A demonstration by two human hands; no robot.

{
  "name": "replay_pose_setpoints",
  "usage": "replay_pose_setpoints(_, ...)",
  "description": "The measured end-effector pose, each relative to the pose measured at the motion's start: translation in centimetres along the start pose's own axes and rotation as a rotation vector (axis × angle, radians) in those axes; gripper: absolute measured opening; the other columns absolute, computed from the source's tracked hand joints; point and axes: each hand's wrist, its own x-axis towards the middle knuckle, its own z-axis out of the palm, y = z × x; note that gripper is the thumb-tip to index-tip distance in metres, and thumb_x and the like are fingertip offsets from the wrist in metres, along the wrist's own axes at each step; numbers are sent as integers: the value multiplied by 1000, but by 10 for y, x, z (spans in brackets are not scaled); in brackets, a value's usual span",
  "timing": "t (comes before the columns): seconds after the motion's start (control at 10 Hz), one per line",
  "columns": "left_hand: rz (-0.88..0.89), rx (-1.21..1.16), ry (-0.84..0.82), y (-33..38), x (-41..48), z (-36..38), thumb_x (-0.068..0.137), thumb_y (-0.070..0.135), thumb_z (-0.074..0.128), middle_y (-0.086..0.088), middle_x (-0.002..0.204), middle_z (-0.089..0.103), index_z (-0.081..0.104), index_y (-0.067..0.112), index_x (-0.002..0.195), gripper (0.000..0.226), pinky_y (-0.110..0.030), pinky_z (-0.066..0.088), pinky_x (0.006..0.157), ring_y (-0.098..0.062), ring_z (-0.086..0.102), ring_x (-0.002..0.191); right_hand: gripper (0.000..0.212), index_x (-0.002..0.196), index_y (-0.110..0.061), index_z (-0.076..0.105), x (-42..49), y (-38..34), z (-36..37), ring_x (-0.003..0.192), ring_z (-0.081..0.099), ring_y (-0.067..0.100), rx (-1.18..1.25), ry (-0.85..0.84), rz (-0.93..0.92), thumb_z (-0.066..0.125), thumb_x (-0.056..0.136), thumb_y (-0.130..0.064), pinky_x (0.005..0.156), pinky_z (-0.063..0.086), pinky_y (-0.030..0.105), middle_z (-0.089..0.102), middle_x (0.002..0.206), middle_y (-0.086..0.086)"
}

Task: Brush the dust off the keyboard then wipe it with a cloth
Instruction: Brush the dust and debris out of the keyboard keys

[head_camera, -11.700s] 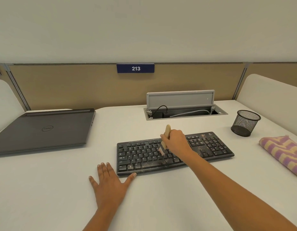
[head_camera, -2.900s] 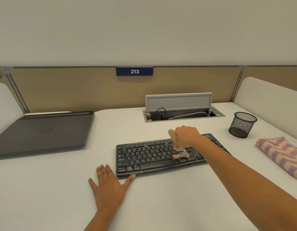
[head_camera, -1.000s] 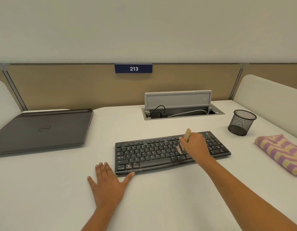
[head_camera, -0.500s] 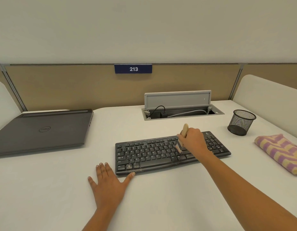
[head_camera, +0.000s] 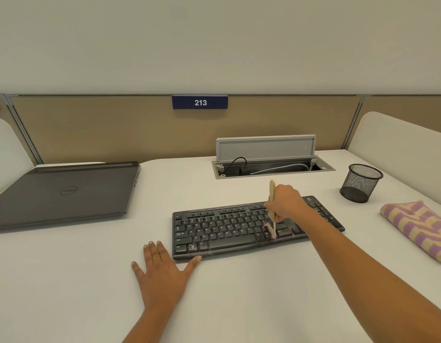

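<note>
Black and flecked with pale dust along its front edge, the keyboard (head_camera: 239,229) lies mid-way across the white desk (head_camera: 239,298). We see our right hand (head_camera: 286,203) curled round the wooden handle of the brush (head_camera: 271,191), over the keys right of centre. The handle's end sticks up past the knuckles and the bristles reach the keys just below the fist, though we cannot quite tell how firmly they press. Our left hand (head_camera: 162,271) lies flat on the desk, fingers spread, thumb tip against the keyboard's front left edge. The striped purple-and-yellow cloth (head_camera: 419,226) lies folded, well apart on the right.
</note>
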Motion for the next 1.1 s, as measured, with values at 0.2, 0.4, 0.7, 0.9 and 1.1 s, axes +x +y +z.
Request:
replay_pose_setpoints(0.2, 0, 3, -3, 1, -1, -1, 36, 85, -32, -8, 161, 1, 0, 7, 152, 143, -49, 3, 116, -20, -6, 147, 29, 106, -2, 65, 10, 2, 6, 91, 67, 24, 355, -58, -59, 70, 83, -19, 81, 57, 38, 68, 101, 13)
replay_pose_setpoints(0.4, -6, 4, -23, 1, 0, -2, 27, 82, -42, -7, 161, 2, 0, 7, 152, 152, -49, 5, 116, -20, -6, 147, 17, 94, -7, 74, 6, 19, 0, 88, 68, 17, 352, -297, -123, 75, 76, -9, 73, 58, 24, 72, 97, 4)
replay_pose_setpoints(0.7, -10, 5, -31, 1, -1, -3, 27, 82, -42, -7, 161, 1, 0, 7, 152, 152, -49, 4, 116, -19, -6, 147, 27, 99, -3, 70, 16, 32, -7, 92, 69, 19, 157, -264, -12, 76, 76, -18, 88, 55, 35, 72, 98, 8)
replay_pose_setpoints(0.9, -11, 13, -32, 1, -1, -3, 27, 82, -43, -8, 161, 2, 0, 7, 152, 152, -49, 5, 116, -19, -5, 147, 37, 110, 1, 60, 13, 37, -19, 101, 65, 24, 48, -171, 76, 73, 79, -16, 90, 52, 32, 67, 108, 13)
replay_pose_setpoints(1.1, -8, 12, -29, 2, -1, -3, 26, 81, -44, -8, 160, 2, 1, 7, 152, 152, -49, 6, 116, -19, -5, 147, 48, 117, -1, 53, 8, 37, -30, 102, 58, 23, -20, -23, 112, 72, 80, -25, 84, 45, 27, 61, 115, 13)
